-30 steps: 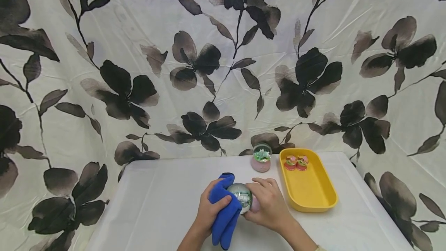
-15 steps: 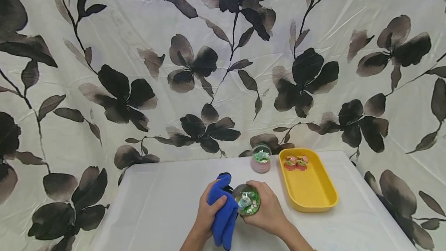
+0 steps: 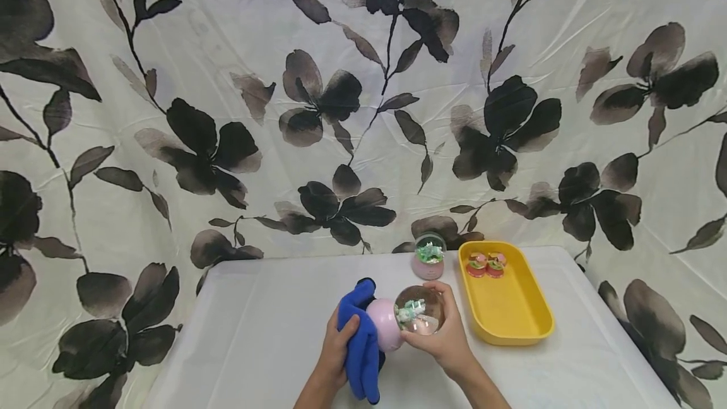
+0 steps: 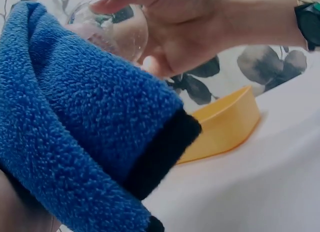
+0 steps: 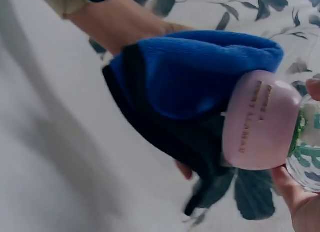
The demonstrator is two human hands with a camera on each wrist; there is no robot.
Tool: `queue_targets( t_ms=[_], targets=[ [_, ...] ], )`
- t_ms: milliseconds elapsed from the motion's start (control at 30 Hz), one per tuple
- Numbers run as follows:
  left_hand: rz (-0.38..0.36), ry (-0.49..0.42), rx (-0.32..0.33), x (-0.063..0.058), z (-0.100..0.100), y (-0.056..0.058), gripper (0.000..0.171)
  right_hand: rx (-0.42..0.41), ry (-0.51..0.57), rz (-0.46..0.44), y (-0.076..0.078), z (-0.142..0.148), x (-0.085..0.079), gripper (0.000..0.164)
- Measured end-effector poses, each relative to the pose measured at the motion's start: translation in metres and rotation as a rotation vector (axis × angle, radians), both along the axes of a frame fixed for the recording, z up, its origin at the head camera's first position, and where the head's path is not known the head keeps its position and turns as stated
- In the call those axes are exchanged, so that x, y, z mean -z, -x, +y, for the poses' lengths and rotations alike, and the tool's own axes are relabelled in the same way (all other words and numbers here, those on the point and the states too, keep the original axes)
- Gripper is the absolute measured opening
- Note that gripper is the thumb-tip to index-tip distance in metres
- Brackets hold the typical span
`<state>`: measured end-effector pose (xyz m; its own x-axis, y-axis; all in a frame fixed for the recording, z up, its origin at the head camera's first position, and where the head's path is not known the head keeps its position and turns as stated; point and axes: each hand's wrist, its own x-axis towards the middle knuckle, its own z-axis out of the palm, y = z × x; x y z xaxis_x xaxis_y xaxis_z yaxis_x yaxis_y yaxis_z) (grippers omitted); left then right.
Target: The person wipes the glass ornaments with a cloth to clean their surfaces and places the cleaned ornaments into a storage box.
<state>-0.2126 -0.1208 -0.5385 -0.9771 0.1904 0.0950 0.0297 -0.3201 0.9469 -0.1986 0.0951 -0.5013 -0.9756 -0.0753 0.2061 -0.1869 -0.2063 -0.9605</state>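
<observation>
My right hand (image 3: 449, 333) grips a snow globe by its clear glass ball (image 3: 426, 311), fingers and thumb round the glass. The globe lies on its side, its pink base (image 3: 384, 324) turned toward my left hand (image 3: 334, 346). That hand holds a folded blue cloth (image 3: 360, 346) with black edging, thumb over the front. In the right wrist view the cloth (image 5: 190, 77) meets the underside of the pink base (image 5: 260, 122), which bears raised gold lettering. A small pale green figure shows inside the glass. The left wrist view has the cloth (image 4: 85, 107) in front of the globe (image 4: 127, 35).
A second snow globe (image 3: 428, 257) with a pink base stands upright at the table's back edge. Right of it, a yellow tray (image 3: 511, 327) holds two small red and pink items (image 3: 486, 264) at its far end. Behind the white table (image 3: 255, 320) hangs a floral cloth (image 3: 363, 144).
My right hand has turned the snow globe round, so its pink base now faces the cloth instead of the glass ball. The left hand keeps its hold on the cloth.
</observation>
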Motion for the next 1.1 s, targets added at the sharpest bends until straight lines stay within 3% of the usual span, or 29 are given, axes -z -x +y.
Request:
queue_targets(
  t_ms=[100, 200, 267, 400, 500, 633, 800, 900, 1100],
  targets=[
    [-0.020, -0.037, 0.056, -0.003, 0.002, -0.002, 0.068, -0.033, 0.136, -0.062, -0.002, -0.006, 0.006, 0.086],
    [-0.051, -0.014, 0.104, -0.005, 0.001, -0.008, 0.080, -0.042, 0.230, -0.117, -0.006, -0.015, 0.011, 0.084],
    [-0.039, -0.009, 0.145, -0.006, 0.000, -0.010, 0.083, -0.028, 0.258, -0.130, -0.010, -0.021, 0.014, 0.082],
    [0.058, -0.029, 0.224, -0.006, -0.001, -0.008, 0.079, 0.008, 0.222, -0.102, -0.013, -0.026, 0.022, 0.078],
    [0.108, -0.023, 0.243, -0.008, -0.004, -0.005, 0.072, 0.043, 0.090, -0.047, -0.015, -0.027, 0.030, 0.079],
    [0.085, 0.023, 0.228, -0.010, -0.009, -0.006, 0.068, 0.077, -0.202, 0.065, -0.019, -0.023, 0.037, 0.087],
    [-0.018, 0.059, 0.227, -0.013, -0.010, -0.006, 0.069, 0.017, -0.521, 0.419, -0.015, -0.005, 0.035, 0.093],
    [-0.017, 0.083, 0.258, -0.013, -0.009, -0.003, 0.071, -0.016, -0.596, 0.572, -0.008, 0.005, 0.031, 0.090],
    [0.091, 0.236, 0.242, -0.012, 0.000, -0.001, 0.084, 0.018, -0.717, 0.687, -0.005, 0.015, 0.029, 0.085]
  ],
)
